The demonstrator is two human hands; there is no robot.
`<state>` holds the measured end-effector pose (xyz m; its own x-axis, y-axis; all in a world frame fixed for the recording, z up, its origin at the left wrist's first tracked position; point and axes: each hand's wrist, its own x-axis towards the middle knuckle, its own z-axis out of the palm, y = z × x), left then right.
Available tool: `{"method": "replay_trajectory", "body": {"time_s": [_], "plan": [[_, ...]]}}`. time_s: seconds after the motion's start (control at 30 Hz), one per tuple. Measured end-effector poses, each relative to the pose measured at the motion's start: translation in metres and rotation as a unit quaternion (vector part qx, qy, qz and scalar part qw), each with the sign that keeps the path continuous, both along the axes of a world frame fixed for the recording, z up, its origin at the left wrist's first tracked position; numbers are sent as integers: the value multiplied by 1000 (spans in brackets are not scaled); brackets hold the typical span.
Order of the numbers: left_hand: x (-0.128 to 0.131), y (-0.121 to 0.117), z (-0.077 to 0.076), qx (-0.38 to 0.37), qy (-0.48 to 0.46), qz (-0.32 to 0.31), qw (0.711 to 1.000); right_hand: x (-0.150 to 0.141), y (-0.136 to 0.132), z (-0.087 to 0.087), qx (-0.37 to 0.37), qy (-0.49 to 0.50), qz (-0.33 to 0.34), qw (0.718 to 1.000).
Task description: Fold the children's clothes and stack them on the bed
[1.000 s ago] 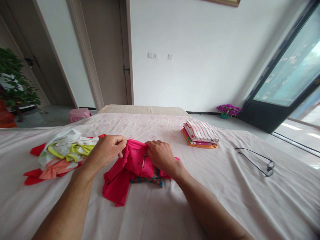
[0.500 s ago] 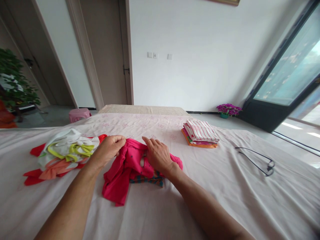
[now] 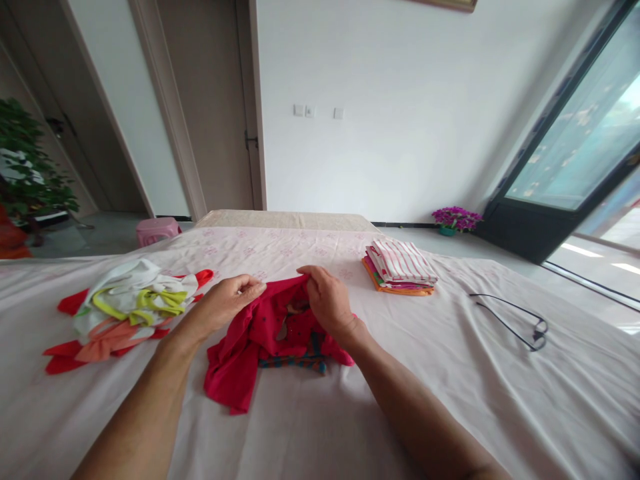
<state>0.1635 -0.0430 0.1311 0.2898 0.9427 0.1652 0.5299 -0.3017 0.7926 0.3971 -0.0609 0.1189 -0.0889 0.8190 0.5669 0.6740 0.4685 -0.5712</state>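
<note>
A red-pink long-sleeved shirt [image 3: 270,327] with dark dots and a printed figure lies bunched in front of me, one sleeve spread toward the lower left. My left hand [image 3: 233,293] pinches its far edge at the left. My right hand [image 3: 327,300] grips the same edge at the right, so the cloth is stretched and slightly raised between them. Under the shirt, part of a blue-and-brown patterned cloth [image 3: 295,362] shows; the rest of it is covered.
Left of my hands is a loose heap of clothes [image 3: 135,300] in white, yellow, salmon and red. A folded stack [image 3: 403,267] with striped cloth on top sits at the right, and eyeglasses [image 3: 520,320] lie farther right on the pale bedsheet [image 3: 450,400].
My right hand, resting open over the shirt half a second ago, now closes on its far edge. That edge has come up and been pulled straighter between both hands.
</note>
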Motion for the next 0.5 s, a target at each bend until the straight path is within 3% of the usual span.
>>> {"method": "replay_trajectory", "body": {"time_s": [0.07, 0.17, 0.23, 0.33, 0.4, 0.5], "plan": [[1, -4, 8, 6, 5, 10, 1000, 3, -3, 13, -16, 178, 35, 983], [8, -15, 19, 11, 16, 24, 1000, 4, -14, 37, -127, 348, 134, 919], [19, -25, 20, -8, -7, -27, 1000, 2, -25, 48, -180, 409, 211, 870], [40, -39, 13, -75, -69, -144, 984, -6, -38, 54, -198, 461, 299, 812], [48, -41, 9, -106, -87, -164, 977, -10, -41, 53, -204, 469, 330, 793], [38, -29, 10, -57, -134, -50, 988, -5, -36, 51, -192, 466, 315, 804]]}}
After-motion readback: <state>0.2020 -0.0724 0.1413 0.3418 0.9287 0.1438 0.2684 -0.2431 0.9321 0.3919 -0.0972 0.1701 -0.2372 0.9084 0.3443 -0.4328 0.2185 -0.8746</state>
